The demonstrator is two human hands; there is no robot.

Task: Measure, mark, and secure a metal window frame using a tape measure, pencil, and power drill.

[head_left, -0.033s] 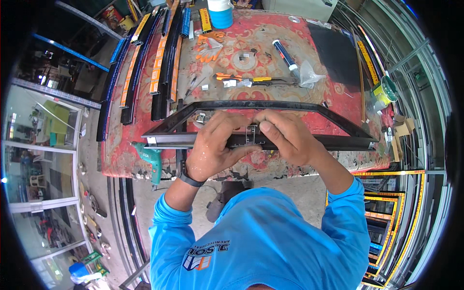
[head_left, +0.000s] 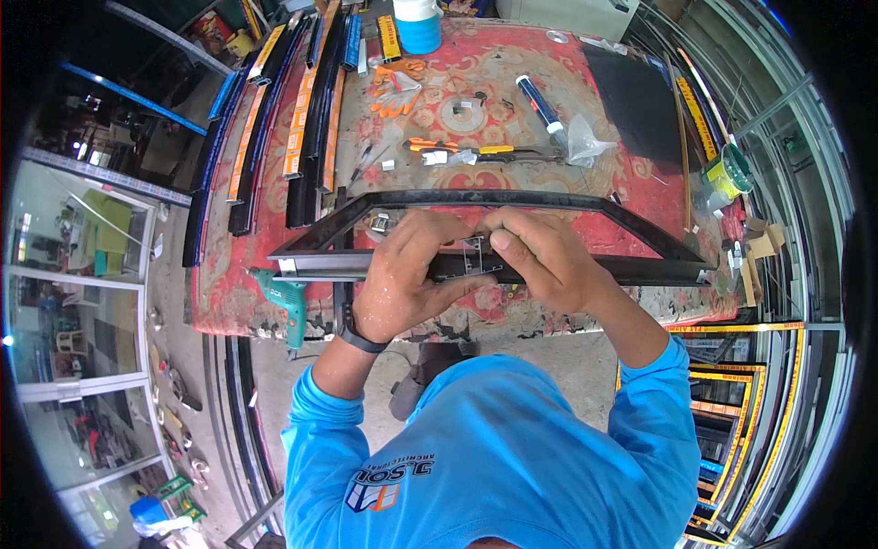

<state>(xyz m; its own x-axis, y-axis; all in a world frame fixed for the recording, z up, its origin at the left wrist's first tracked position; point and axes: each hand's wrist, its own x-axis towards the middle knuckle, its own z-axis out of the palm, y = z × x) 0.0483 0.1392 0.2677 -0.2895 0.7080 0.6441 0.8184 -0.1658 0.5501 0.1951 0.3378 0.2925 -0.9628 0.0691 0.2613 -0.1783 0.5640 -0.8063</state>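
A dark metal frame lies at the table's near edge, its long bar running beneath both hands. My left hand is closed around a short dark metal profile, thumb below and fingers above. The profile's cut end, with thin bright walls, faces right. My right hand is closed at that end, thumb and fingers bent against its upper edge. Whether a small part sits under the right fingertips is hidden. A green power drill lies at the table edge, left of my left hand.
Wrapped metal profiles lie at the table's left. Farther back are orange gloves, a cutter with an orange handle, a sealant tube and a blue-and-white jug. A green bucket stands right.
The profile's cut end has tilted slightly between my hands. Both hands stay in nearly the same place.
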